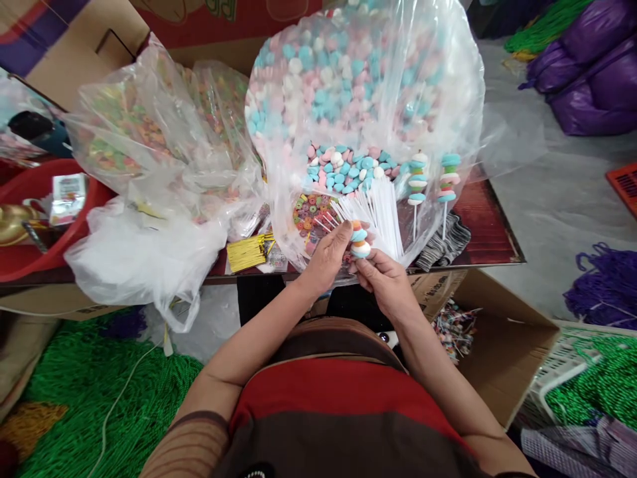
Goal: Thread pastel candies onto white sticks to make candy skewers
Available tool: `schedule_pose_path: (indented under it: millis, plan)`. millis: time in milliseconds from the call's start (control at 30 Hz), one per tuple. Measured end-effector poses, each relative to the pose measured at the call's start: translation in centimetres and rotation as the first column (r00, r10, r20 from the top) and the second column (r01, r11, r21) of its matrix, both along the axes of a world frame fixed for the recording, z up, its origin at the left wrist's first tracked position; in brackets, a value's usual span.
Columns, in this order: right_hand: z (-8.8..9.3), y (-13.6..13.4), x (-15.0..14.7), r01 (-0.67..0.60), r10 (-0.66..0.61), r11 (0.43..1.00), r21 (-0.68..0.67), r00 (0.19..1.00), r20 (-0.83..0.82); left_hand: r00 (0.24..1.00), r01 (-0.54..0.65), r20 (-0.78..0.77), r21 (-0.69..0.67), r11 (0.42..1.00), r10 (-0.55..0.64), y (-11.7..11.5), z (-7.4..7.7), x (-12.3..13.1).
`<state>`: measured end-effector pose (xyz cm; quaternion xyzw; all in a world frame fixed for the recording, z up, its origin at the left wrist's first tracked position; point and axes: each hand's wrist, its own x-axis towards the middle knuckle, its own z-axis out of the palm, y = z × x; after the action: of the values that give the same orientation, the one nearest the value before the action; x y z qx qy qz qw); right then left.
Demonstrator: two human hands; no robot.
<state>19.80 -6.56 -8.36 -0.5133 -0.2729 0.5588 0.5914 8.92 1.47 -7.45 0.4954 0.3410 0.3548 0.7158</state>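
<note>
Between my hands is a candy skewer (360,248) with blue, white and orange pieces stacked on it. My left hand (326,255) is closed on it from the left, thumb along the upper pieces. Below the lowest white piece, my right hand (383,277) pinches it; the stick is hidden by the fingers. White sticks (381,212) lie just beyond my hands, beside small coloured candy rings (313,211). Farther back are loose blue, pink and white candies (348,169). Two stacked candy skewers (417,179) (450,178) lie to the right on the plastic.
A large clear bag of candies (358,79) fills the table's back. Other plastic bags (154,232), yellow twist ties (247,253) and a red basin (52,176) are left. A grey striped cloth (445,242) lies near the right edge, above an open cardboard box (502,338).
</note>
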Motion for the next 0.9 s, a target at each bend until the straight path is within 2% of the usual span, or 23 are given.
schedule_pose_path:
  millis: [67, 133, 200, 233, 333, 433, 567, 733, 900]
  plan:
    - [0.2, -0.2, 1.0, 0.087, -0.087, 0.996, -0.008, 0.996, -0.006, 0.992, 0.001, -0.126, 0.157, 0.988, 0.019, 2.0, 0.8, -0.4]
    - [0.5, -0.2, 1.7, 0.167, -0.167, 0.986, -0.005, 0.986, -0.02, 0.938, -0.038, -0.302, 0.403, 0.914, 0.172, 5.0, 1.3, -0.5]
    - [0.9, -0.2, 2.2, 0.2, -0.2, 0.98, 0.01, 0.979, -0.025, 0.806, 0.027, -0.478, 0.619, 0.785, 0.349, 8.5, 1.4, -0.4]
    - [1.0, -0.2, 2.3, 0.203, -0.203, 0.979, 0.016, 0.979, -0.024, 0.718, 0.099, -0.562, 0.667, 0.739, 0.411, 10.2, 1.3, -0.2]
    - [1.2, -0.2, 2.2, 0.2, -0.2, 0.98, 0.011, 0.98, -0.015, 0.454, 0.279, -0.721, 0.673, 0.685, 0.524, 14.0, 0.7, 0.9]
    - [1.0, -0.2, 2.0, 0.201, -0.201, 0.98, -0.003, 0.979, -0.017, 0.314, 0.385, -0.791, 0.612, 0.691, 0.526, 15.5, 0.0, 2.2]
    - [0.9, -0.3, 2.0, 0.201, -0.201, 0.98, -0.005, 0.979, -0.017, 0.251, 0.413, -0.819, 0.573, 0.708, 0.516, 15.7, 0.0, 3.2]
    - [1.1, -0.5, 2.1, 0.195, -0.195, 0.981, 0.008, 0.981, -0.001, 0.19, 0.461, -0.856, 0.51, 0.726, 0.48, 15.8, 0.6, 2.7]
    - [1.1, -0.6, 2.2, 0.193, -0.193, 0.981, 0.017, 0.981, -0.007, 0.207, 0.487, -0.834, 0.541, 0.686, 0.511, 15.3, 0.4, 1.2]
